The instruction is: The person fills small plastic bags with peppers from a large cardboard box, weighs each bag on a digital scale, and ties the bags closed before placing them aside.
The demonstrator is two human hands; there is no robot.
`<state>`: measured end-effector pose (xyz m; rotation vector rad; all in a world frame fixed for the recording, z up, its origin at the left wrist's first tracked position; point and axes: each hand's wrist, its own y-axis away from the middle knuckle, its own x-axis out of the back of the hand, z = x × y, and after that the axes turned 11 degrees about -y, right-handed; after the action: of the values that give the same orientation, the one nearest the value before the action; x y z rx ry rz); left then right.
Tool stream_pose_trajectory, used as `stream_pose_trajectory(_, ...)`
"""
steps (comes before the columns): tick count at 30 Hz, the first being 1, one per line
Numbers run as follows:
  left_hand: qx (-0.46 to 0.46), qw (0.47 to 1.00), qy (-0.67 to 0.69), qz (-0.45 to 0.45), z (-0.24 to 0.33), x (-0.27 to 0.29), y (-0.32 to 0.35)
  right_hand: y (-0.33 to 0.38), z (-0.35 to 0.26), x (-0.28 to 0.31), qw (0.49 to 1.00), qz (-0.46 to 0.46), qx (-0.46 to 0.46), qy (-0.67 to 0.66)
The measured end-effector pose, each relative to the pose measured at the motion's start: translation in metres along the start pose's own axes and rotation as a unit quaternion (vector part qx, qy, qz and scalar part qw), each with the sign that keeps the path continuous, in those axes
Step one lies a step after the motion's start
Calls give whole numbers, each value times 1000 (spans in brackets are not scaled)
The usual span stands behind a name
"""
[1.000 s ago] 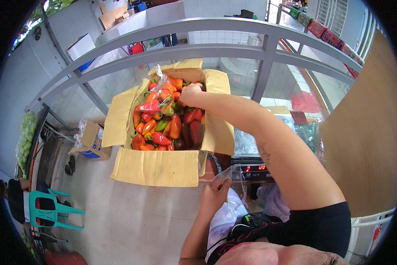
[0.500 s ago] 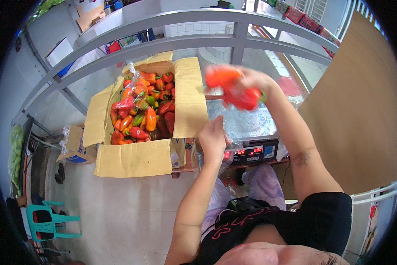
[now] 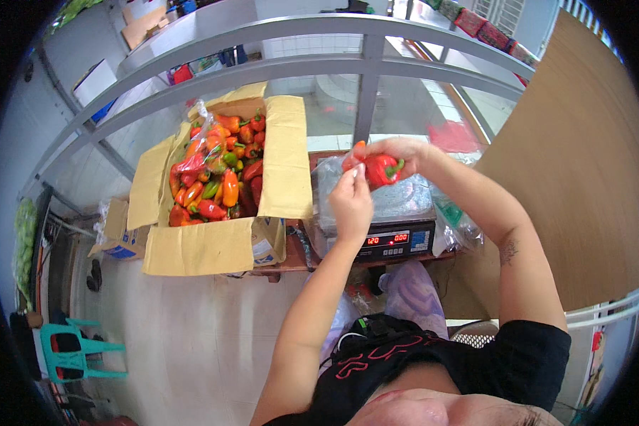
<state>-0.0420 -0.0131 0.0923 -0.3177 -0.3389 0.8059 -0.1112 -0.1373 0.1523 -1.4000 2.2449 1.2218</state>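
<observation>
My right hand is closed around red peppers, one with its green stem pointing right. They are held over the metal platform of a digital scale with lit red digits. My left hand is raised beside them, its thumb and fingers pinched together at the peppers' left end; what lies between the fingertips is too small to tell. To the left, an open cardboard box holds many red, orange and green peppers. On top of them rests a clear plastic bag of peppers.
Behind the scale and box runs a grey metal railing. A brown board stands at the right, and clear plastic bags hang beside the scale. A smaller carton and a green plastic chair are at the left.
The peppers in my right hand, blurred before, have come lower and are steadier. My left hand has risen from the scale's front edge to meet them. The view has shifted slightly.
</observation>
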Motion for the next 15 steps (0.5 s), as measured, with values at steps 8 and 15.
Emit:
stream_pose_trajectory(8,162,964,212,0,9,-35,-67,42,-84,-18,780,331,-171,504)
stream_pose_trajectory(15,157,935,310,-66,0,-46,-94,24,-108,-80,315,286,182,887)
